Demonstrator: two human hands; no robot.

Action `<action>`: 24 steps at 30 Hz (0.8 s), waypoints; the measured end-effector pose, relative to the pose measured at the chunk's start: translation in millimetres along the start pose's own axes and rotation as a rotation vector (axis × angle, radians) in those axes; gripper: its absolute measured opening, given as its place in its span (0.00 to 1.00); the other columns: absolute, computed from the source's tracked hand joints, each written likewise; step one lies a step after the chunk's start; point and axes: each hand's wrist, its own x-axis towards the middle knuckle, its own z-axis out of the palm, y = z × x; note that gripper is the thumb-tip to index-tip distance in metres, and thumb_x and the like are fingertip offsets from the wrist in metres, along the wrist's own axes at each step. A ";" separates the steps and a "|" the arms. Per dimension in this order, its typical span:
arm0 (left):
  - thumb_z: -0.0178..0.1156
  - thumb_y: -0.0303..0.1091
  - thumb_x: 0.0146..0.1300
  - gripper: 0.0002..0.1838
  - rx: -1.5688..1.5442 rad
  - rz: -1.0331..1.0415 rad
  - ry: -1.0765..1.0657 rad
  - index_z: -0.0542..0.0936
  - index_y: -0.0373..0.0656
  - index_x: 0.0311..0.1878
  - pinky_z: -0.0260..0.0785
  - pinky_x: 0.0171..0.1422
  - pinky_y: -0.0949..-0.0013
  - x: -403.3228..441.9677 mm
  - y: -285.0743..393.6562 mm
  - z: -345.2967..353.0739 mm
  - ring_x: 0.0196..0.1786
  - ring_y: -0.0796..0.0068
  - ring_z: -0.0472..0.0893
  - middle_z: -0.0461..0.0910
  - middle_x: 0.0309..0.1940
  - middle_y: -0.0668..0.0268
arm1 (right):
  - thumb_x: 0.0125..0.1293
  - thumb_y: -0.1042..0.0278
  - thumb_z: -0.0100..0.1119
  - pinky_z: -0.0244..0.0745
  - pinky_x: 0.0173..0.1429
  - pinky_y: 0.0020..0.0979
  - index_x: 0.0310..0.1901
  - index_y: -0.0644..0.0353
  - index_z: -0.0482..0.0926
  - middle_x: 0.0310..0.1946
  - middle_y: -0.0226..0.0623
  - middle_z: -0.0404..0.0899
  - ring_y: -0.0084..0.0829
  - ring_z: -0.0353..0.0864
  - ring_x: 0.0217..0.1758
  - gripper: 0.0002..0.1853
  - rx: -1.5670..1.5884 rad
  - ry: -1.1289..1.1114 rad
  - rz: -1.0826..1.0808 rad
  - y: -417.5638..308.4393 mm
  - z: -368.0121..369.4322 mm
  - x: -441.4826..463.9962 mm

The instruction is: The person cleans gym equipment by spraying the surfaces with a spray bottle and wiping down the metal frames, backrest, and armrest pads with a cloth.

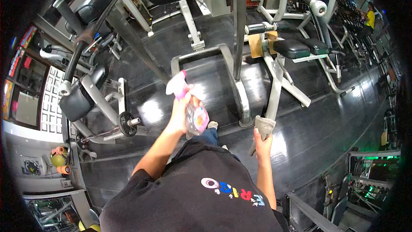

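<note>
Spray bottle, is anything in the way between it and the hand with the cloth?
Nothing visible blocks the gap between the spray bottle in the left hand and the right hand with the cloth. A machine's metal foot shows between them, but it seems to stand lower, on the floor.

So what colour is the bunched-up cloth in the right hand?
The bunched-up cloth is greyish beige, head view.

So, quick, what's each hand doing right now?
Left hand: closed around a spray bottle.
Right hand: closed on a greyish cloth, part of it sticking up above the grip.
</note>
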 end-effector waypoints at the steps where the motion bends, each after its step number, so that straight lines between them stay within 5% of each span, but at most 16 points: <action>1: 0.59 0.46 0.68 0.23 0.072 0.071 -0.051 0.69 0.47 0.61 0.74 0.49 0.59 5.8 16.8 10.0 0.39 0.67 0.79 0.74 0.27 0.67 | 0.63 0.62 0.67 0.68 0.33 0.25 0.44 0.62 0.79 0.30 0.26 0.77 0.18 0.71 0.29 0.14 -0.005 -0.007 -0.003 -0.9 1.4 2.8; 6: 0.51 0.70 0.63 0.40 0.280 0.236 -0.207 0.63 0.46 0.65 0.70 0.50 0.60 36.6 43.9 19.4 0.39 0.68 0.77 0.72 0.27 0.68 | 0.63 0.63 0.68 0.70 0.39 0.24 0.47 0.63 0.76 0.33 0.27 0.78 0.18 0.73 0.34 0.16 -0.061 -0.051 -0.002 -10.1 14.1 22.8; 10: 0.49 0.76 0.59 0.47 0.262 0.334 -0.184 0.65 0.40 0.64 0.69 0.47 0.63 67.8 47.4 9.8 0.38 0.69 0.77 0.73 0.23 0.67 | 0.63 0.65 0.68 0.71 0.46 0.25 0.50 0.64 0.77 0.37 0.28 0.79 0.19 0.75 0.39 0.18 -0.113 -0.079 -0.045 -8.1 26.4 41.2; 17: 0.51 0.77 0.56 0.48 0.351 0.390 0.034 0.68 0.39 0.60 0.71 0.44 0.67 159.8 101.0 -5.2 0.36 0.71 0.78 0.74 0.24 0.68 | 0.63 0.66 0.67 0.73 0.49 0.29 0.49 0.66 0.78 0.41 0.33 0.82 0.24 0.78 0.43 0.17 -0.202 -0.073 -0.088 -11.8 60.6 83.5; 24: 0.52 0.66 0.67 0.37 0.296 0.660 -0.047 0.68 0.40 0.61 0.71 0.45 0.67 300.0 208.8 3.0 0.35 0.73 0.78 0.75 0.26 0.67 | 0.63 0.64 0.67 0.74 0.48 0.30 0.51 0.67 0.77 0.42 0.36 0.82 0.27 0.79 0.43 0.19 -0.251 -0.031 -0.093 -18.2 117.6 154.9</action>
